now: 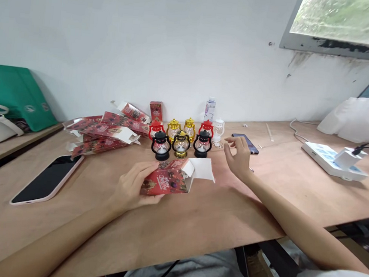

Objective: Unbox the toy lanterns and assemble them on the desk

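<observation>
My left hand (pixel 135 184) is closed around a red printed carton (pixel 167 181), tilted on its side, its open end and white flap facing right. My right hand (pixel 239 157) hovers to the right of the carton, fingers bent and apart, with nothing visible in it. Just beyond the carton stand several small lanterns: a black lantern (pixel 161 147) at left, a bronze-coloured lantern (pixel 181 145) in the middle and another black lantern (pixel 202 145) at right. Behind them are red, gold and white ones; the white lantern (pixel 218 132) is closest to my right hand.
Flattened red cartons (pixel 103 128) lie piled at left, near a pink-cased phone (pixel 47 180). A bottle (pixel 210 109) stands by the wall. Another phone (pixel 250 145) lies beyond my right hand. A power strip (pixel 323 159) with a plugged-in charger sits at right, its cable trailing.
</observation>
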Action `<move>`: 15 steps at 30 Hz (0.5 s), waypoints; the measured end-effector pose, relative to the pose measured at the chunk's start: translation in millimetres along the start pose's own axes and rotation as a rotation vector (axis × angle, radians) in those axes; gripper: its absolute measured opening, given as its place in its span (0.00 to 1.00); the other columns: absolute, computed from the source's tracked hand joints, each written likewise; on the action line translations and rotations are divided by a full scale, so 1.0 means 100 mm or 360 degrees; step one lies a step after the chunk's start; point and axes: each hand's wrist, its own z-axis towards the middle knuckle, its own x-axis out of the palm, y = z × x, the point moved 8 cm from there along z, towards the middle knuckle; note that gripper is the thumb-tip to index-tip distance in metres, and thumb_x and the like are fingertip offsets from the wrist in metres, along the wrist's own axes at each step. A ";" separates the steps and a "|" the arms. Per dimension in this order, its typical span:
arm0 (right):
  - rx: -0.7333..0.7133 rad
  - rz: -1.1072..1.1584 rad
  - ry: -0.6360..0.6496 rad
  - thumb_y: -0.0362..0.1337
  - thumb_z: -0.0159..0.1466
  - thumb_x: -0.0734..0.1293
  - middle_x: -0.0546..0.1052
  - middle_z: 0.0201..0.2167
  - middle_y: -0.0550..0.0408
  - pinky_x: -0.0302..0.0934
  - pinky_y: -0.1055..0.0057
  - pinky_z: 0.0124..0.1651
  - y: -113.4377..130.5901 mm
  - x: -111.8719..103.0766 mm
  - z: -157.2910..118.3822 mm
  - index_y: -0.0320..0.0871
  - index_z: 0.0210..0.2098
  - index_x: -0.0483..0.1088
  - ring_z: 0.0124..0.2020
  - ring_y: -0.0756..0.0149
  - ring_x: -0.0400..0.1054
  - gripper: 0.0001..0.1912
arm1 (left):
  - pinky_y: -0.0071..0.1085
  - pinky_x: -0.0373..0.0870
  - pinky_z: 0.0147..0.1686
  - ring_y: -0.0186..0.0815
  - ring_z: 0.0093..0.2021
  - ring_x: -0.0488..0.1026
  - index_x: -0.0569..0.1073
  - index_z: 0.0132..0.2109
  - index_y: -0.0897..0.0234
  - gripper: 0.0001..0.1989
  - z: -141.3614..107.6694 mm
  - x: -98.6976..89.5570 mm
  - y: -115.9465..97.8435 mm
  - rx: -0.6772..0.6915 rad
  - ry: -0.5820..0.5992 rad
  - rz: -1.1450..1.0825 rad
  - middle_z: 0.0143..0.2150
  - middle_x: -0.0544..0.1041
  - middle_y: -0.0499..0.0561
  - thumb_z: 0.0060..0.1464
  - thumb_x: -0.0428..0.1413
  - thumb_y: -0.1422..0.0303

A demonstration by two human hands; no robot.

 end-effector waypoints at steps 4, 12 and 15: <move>-0.0561 0.0377 0.0039 0.36 0.63 0.60 0.68 0.35 0.49 0.60 0.60 0.43 0.70 -0.12 -0.33 0.48 0.39 0.72 0.39 0.59 0.64 0.10 | 0.37 0.76 0.42 0.43 0.46 0.75 0.60 0.60 0.64 0.34 0.05 -0.03 -0.03 0.0042 -0.0024 0.0219 0.47 0.75 0.59 0.48 0.62 0.63; -0.0691 0.0315 0.0455 0.37 0.63 0.61 0.70 0.40 0.49 0.56 0.59 0.44 1.03 0.12 -0.58 0.47 0.33 0.75 0.41 0.60 0.63 0.10 | 0.36 0.75 0.44 0.43 0.48 0.75 0.61 0.59 0.63 0.31 0.05 0.00 -0.02 0.0032 0.0025 0.0281 0.49 0.75 0.59 0.51 0.60 0.63; -0.0658 0.0241 0.0397 0.38 0.63 0.62 0.72 0.38 0.49 0.54 0.60 0.42 1.03 0.12 -0.56 0.45 0.26 0.71 0.39 0.61 0.62 0.12 | 0.36 0.75 0.44 0.44 0.48 0.74 0.61 0.59 0.63 0.31 0.05 0.00 -0.06 0.0085 0.0032 0.0264 0.48 0.76 0.59 0.51 0.61 0.63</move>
